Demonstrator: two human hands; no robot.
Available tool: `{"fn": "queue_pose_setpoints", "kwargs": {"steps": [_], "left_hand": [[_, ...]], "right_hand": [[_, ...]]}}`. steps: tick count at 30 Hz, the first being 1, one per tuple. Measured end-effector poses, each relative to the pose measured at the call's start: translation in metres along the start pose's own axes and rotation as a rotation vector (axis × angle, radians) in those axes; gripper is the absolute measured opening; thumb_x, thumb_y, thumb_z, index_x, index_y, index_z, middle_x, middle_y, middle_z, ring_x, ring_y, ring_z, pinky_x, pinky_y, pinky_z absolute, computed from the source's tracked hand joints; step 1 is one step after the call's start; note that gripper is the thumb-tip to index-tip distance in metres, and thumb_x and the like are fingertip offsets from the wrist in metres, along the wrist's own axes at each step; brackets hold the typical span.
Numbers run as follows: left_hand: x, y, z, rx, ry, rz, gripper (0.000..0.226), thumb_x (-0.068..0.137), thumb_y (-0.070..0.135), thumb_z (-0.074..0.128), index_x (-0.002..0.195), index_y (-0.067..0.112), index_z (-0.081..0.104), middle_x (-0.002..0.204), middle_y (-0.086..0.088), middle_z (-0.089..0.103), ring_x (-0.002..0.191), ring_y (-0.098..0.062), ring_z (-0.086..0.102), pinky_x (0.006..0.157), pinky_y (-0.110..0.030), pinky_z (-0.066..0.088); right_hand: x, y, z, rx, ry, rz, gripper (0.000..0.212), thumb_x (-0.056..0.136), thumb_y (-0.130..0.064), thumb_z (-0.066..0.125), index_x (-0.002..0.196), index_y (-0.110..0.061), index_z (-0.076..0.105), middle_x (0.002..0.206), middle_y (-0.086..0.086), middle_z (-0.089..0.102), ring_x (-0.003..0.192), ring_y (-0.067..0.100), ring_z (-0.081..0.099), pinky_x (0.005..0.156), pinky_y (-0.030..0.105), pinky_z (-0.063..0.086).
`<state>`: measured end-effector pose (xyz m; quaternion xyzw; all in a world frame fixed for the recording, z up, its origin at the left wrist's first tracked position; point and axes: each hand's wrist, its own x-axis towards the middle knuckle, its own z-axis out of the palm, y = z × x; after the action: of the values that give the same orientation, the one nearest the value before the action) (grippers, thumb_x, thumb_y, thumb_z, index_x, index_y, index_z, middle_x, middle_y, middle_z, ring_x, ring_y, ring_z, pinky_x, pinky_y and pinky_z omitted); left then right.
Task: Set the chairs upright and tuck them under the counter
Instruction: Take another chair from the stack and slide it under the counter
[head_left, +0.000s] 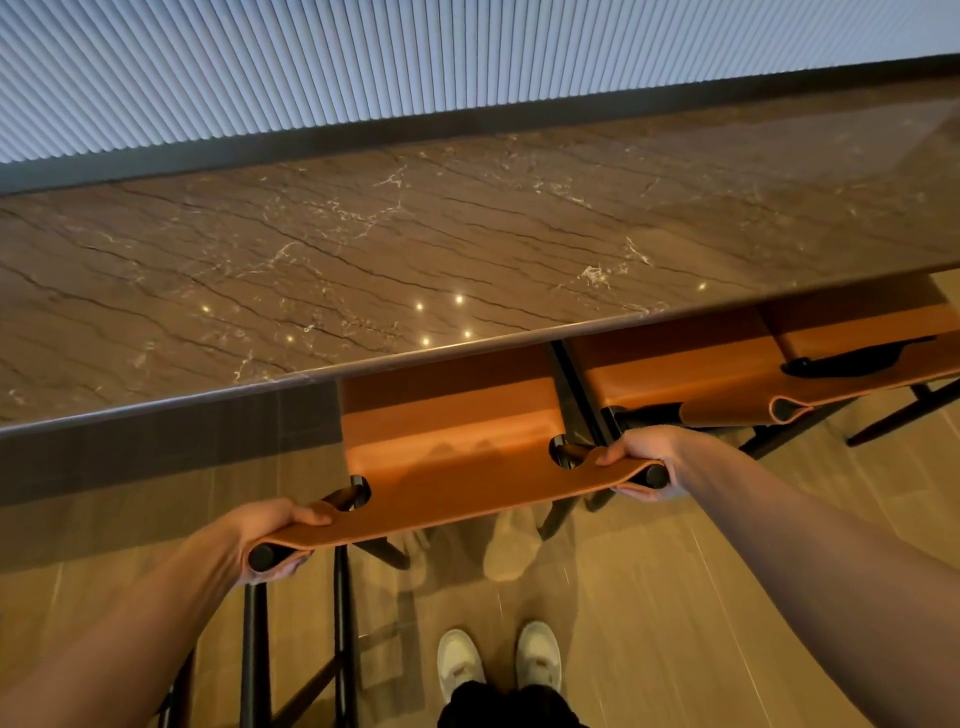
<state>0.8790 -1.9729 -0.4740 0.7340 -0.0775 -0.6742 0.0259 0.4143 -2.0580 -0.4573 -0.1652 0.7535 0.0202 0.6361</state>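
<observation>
An upright chair with an orange leather seat and backrest on a black frame stands in front of me, its seat partly under the brown marble counter. My left hand grips the left end of the backrest's top bar. My right hand grips the right end. A second orange chair stands upright to the right, tucked under the counter edge.
A ribbed pale wall runs behind the counter. A dark panel closes the counter's underside at left. My white shoes stand on the wooden floor just behind the chair. Black chair legs reach down at lower left.
</observation>
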Motion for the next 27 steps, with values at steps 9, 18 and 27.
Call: {"fn": "queue_pose_setpoints", "kwargs": {"steps": [9, 18, 27], "left_hand": [[0.009, 0.017, 0.011, -0.052, -0.052, -0.010, 0.037, 0.083, 0.013, 0.074, 0.109, -0.012, 0.066, 0.075, -0.023, 0.068, 0.044, -0.027, 0.065, 0.041, -0.030, 0.057], [0.011, 0.030, 0.028, -0.095, -0.061, -0.001, 0.026, 0.085, 0.013, 0.071, 0.099, -0.009, 0.068, 0.072, -0.021, 0.067, 0.043, -0.026, 0.065, 0.042, -0.029, 0.056], [0.016, 0.035, 0.043, -0.083, -0.051, 0.006, 0.029, 0.091, 0.013, 0.068, 0.109, -0.010, 0.065, 0.076, -0.021, 0.068, 0.046, -0.025, 0.066, 0.045, -0.029, 0.057]], "right_hand": [[0.004, -0.014, -0.023, 0.020, 0.014, -0.016, 0.012, 0.091, -0.004, 0.070, 0.100, 0.002, 0.074, 0.089, 0.018, 0.075, 0.068, 0.025, 0.074, 0.045, 0.028, 0.058], [0.007, -0.033, -0.042, -0.025, 0.011, -0.018, 0.009, 0.092, -0.006, 0.069, 0.095, 0.000, 0.075, 0.088, 0.020, 0.075, 0.063, 0.026, 0.074, 0.041, 0.027, 0.055], [0.014, -0.033, -0.055, -0.037, 0.004, -0.027, 0.015, 0.093, -0.007, 0.068, 0.106, 0.000, 0.072, 0.091, 0.020, 0.075, 0.061, 0.025, 0.074, 0.043, 0.027, 0.055]]}}
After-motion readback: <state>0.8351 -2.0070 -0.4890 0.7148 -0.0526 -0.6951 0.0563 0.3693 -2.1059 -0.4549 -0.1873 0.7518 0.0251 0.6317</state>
